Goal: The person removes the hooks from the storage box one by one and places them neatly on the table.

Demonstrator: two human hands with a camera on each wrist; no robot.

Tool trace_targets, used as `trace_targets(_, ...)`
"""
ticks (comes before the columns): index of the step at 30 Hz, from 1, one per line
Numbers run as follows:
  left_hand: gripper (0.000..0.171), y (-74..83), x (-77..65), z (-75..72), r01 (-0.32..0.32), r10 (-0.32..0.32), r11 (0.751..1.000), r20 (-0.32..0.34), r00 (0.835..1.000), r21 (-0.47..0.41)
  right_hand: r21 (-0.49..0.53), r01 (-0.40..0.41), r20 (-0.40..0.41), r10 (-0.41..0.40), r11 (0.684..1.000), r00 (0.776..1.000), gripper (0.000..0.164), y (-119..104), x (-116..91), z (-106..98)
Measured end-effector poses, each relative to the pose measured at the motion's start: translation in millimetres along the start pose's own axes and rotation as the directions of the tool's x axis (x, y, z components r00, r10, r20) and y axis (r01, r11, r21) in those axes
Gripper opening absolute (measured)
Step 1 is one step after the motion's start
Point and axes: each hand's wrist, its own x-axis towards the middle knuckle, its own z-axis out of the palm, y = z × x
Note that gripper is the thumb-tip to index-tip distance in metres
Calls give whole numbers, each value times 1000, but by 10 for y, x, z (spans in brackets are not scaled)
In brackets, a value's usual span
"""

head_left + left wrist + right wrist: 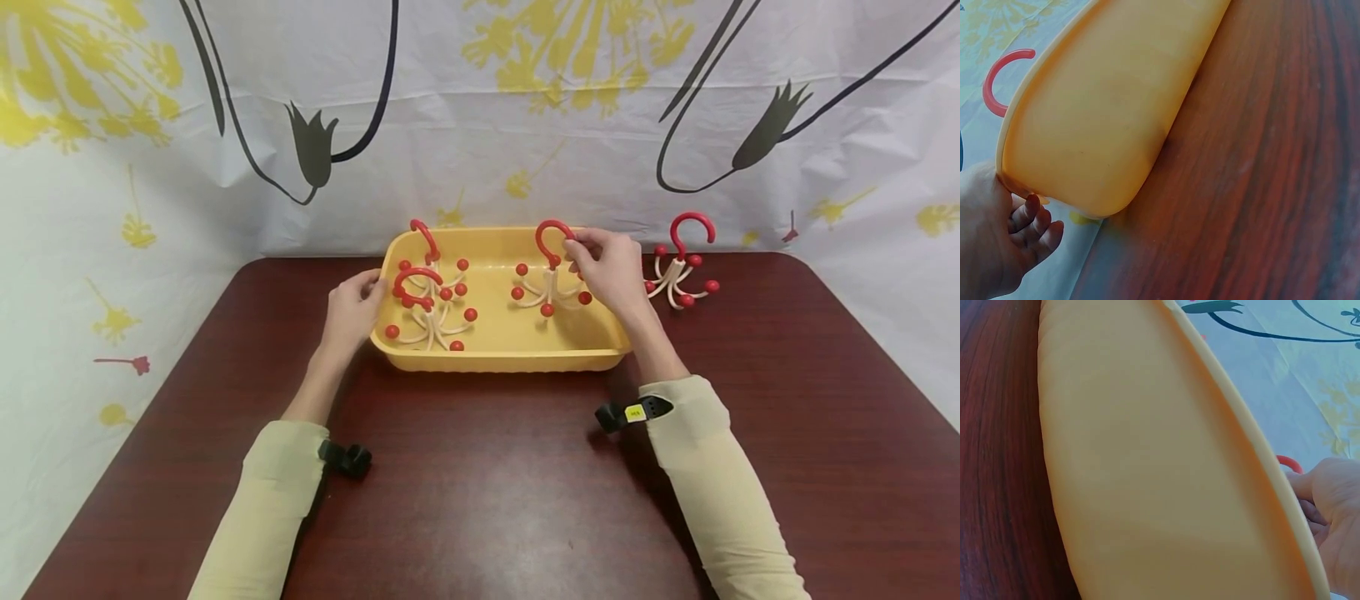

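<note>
A yellow plastic tray (510,362) stands on the table. My left hand (352,310) grips its left rim; in the left wrist view the left hand (1004,231) has its fingers curled beneath the rim. With thumb and fingers, my right hand (611,265) pinches the red hook of a multi-arm hanger (551,283), whose cream arms end in red balls, inside the tray's right half. Two similar hangers, a rear hanger (426,242) and a front hanger (431,321), stand close together in the left half. The tray wall hides most hangers in both wrist views.
Another hanger (675,271) stands on the table just right of the tray. The dark red-brown table (480,483) extends toward me. Behind it hangs a white cloth (450,150) with yellow and grey plant prints.
</note>
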Motion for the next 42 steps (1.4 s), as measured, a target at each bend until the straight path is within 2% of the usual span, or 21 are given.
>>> trace_targets(9,36,3,-1,-3,-9,9,1000,2,1000,6,43,65,-71,-62,997,996,19,-77,-6,-59)
trace_targets(21,37,15,-14,5,-3,3,1000,5,1000,10,139,71,-115,-55,988,992,25,-199,-40,-188)
trace_targets(32,37,2,-24,-13,-11,11,1000,-6,1000,9,126,109,-161,-88,986,983,23,-300,-156,-402)
trace_targets(42,36,11,-18,-10,-18,18,1000,-7,1000,7,108,112,-186,-91,988,978,23,-249,-248,-637)
